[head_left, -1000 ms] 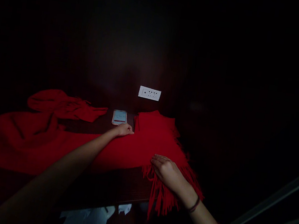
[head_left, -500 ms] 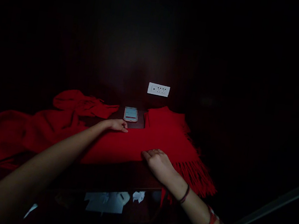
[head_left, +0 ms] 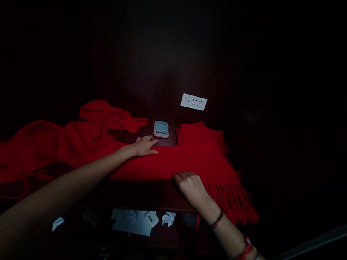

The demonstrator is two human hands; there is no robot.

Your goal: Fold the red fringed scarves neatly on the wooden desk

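A red fringed scarf (head_left: 169, 159) lies across the dark tabletop, flattened into a strip in the middle. My left hand (head_left: 145, 146) rests on the strip's far edge, with its fingers stretched out and the thumb apart. At the near edge my right hand (head_left: 191, 187) has its fingers curled round the cloth, the fingertips partly hidden. To the right of it the fringe (head_left: 235, 199) hangs out over the table. Toward the left the scarf is loose and rumpled (head_left: 39, 139). Just beyond my left hand a phone (head_left: 161, 129) lies with its screen lit.
Folded red cloth (head_left: 200, 134) lies at the back right, and a crumpled red piece (head_left: 104, 114) at the back left. A white socket panel (head_left: 193, 102) is on the dark wall. Beneath the tabletop are papers (head_left: 133, 222), a small white case (head_left: 151, 219) and crumpled tissue (head_left: 168, 218).
My left hand's fingers have spread out from a curled position at the far edge. My right hand stays at the near edge. The whole view has shifted a little.
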